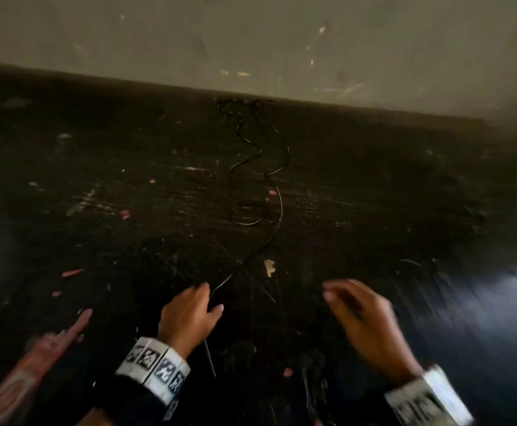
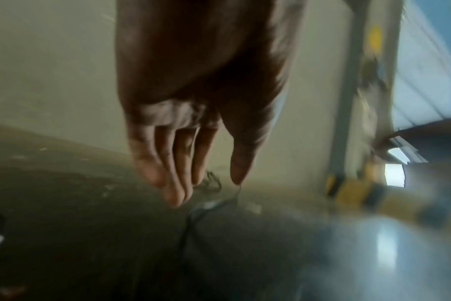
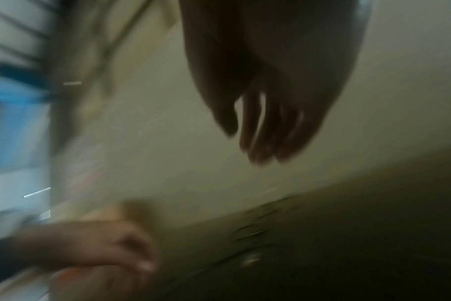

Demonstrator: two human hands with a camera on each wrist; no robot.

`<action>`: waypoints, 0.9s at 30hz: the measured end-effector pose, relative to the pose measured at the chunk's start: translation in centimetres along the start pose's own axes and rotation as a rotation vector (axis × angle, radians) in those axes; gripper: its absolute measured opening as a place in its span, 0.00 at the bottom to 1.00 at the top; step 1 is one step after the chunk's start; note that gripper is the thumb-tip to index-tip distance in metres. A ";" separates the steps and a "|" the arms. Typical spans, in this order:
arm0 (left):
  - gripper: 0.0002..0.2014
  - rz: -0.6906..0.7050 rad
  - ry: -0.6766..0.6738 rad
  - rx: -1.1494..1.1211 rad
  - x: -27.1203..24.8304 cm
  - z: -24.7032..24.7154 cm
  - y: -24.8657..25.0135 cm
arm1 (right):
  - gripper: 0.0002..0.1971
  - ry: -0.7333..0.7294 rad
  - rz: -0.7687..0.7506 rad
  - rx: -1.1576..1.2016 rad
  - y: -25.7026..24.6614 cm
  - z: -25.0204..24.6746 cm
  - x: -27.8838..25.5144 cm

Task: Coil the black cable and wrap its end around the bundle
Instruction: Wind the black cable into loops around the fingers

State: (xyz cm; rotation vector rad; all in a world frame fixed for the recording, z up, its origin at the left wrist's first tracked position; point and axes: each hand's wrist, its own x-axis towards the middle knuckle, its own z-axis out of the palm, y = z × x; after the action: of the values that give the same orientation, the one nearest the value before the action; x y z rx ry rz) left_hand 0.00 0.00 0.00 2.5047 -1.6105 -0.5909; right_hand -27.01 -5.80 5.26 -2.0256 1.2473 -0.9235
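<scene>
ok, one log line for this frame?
phase: coiling not begun | cable: loose on dark floor | left hand: on near end, grip unclear | right hand: open, empty, blurred

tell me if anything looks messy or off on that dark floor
Yes. The black cable is not coiled at all: it snakes loosely from the left hand to the wall, ending there in a small tangle. The floor is scuffed and littered with pale and pink scraps. The right hand is blurred and holds nothing.
</scene>
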 end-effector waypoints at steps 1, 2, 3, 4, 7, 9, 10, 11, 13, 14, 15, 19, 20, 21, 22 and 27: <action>0.22 -0.017 -0.049 0.078 0.1 0.1 0.4 | 0.07 -0.108 -0.039 -0.023 0.1 1.7 1.4; 0.20 -0.019 -0.054 0.131 0.1 0.3 0.8 | 0.08 -0.232 -0.061 -0.081 -0.4 3.1 2.5; 0.19 -0.014 -0.060 0.146 0.1 0.4 0.9 | 0.11 -0.341 -0.073 -0.117 -0.6 4.7 3.5; 0.17 -0.039 -0.072 0.103 0.1 0.3 1.0 | 0.13 -0.440 -0.063 -0.166 -1.1 6.2 4.3; 0.13 -0.107 -0.068 -0.183 0.3 0.0 0.2 | 0.20 -0.635 -0.108 -0.260 -1.6 9.1 5.5; 0.10 -0.093 -0.046 -0.400 0.2 -0.8 -0.2 | 0.27 -0.730 -0.166 -0.293 -1.8 10.5 5.8; 0.09 -0.062 -0.041 -0.495 -0.2 -1.4 -0.2 | 0.30 -0.758 -0.194 -0.320 -1.9 11.0 5.8; 0.09 -0.018 -0.037 -0.570 -0.7 -2.0 -0.1 | 0.31 -0.765 -0.230 -0.333 -2.0 11.4 5.7; 0.11 0.095 -0.007 -0.662 -1.8 -3.4 0.3 | 0.27 -0.716 -0.306 -0.300 -2.2 11.9 5.5; 0.11 0.152 0.020 -0.698 -2.4 -4.1 0.4 | 0.22 -0.661 -0.346 -0.275 -2.4 11.9 5.5; 0.11 0.190 0.046 -0.733 -2.8 -4.6 0.4 | 0.16 -0.595 -0.396 -0.264 -2.6 11.7 5.6; 0.10 0.121 -0.028 -1.085 -3.6 -5.7 0.3 | 0.11 -0.418 -0.491 -0.206 -3.8 9.4 5.8; 0.09 0.103 -0.093 -1.177 -3.8 -5.9 0.5 | 0.12 -0.393 -0.481 -0.198 -3.9 8.7 5.9; 0.08 0.100 -0.164 -1.232 -4.1 -5.9 0.8 | 0.13 -0.368 -0.471 -0.200 -4.2 7.9 5.9; 0.07 0.108 -0.240 -1.272 -4.6 -6.0 1.0 | 0.15 -0.342 -0.468 -0.208 -4.5 7.0 5.9; 0.16 0.140 -0.593 -1.507 -6.4 -7.2 2.2 | 0.15 -0.275 -0.530 -0.286 -5.7 3.0 5.9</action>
State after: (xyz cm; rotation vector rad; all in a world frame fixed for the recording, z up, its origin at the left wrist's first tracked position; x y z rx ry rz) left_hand -1.50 3.87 8.91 1.0970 -0.7353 -1.7338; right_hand -19.80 -8.64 9.34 -2.6778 0.7331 -0.6783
